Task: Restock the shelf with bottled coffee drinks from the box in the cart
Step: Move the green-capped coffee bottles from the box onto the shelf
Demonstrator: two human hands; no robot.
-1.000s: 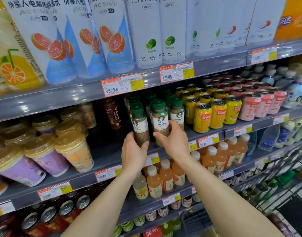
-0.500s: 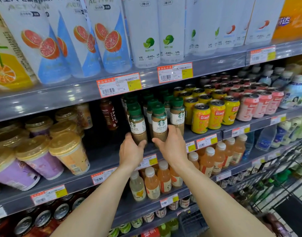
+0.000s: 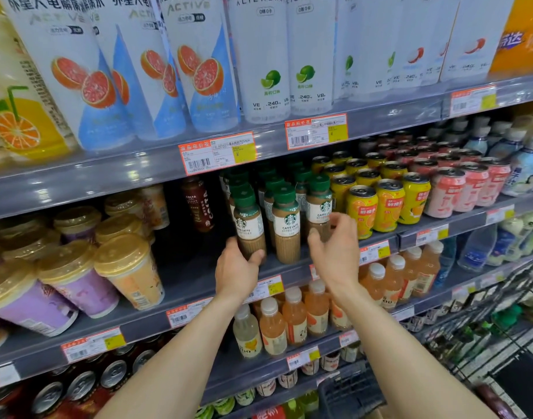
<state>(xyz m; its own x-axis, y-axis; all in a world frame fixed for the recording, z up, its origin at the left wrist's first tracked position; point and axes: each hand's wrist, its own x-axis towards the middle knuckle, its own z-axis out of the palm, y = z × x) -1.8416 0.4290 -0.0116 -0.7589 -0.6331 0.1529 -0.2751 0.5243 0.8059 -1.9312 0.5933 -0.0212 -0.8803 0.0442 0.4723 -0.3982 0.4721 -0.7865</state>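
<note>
Several coffee bottles with green caps and white latte labels stand in rows on the middle shelf [image 3: 195, 282]. My left hand [image 3: 236, 272] wraps the base of the front-left coffee bottle [image 3: 248, 226], which stands on the shelf. The front-middle coffee bottle [image 3: 286, 234] stands free between my hands. My right hand [image 3: 334, 252] hovers with its fingers spread just in front of the front-right coffee bottle [image 3: 319, 207] and holds nothing. The box is out of view.
Yellow cans [image 3: 389, 204] and pink cans [image 3: 446, 192] stand right of the coffee. A dark Costa bottle [image 3: 200, 204] and lidded cups [image 3: 129, 267] are on the left. Orange juice bottles [image 3: 295, 313] fill the shelf below. The wire cart [image 3: 501, 325] is at lower right.
My right hand has let go of the front-middle bottle, opened and shifted right. My left hand stays on the front-left bottle.
</note>
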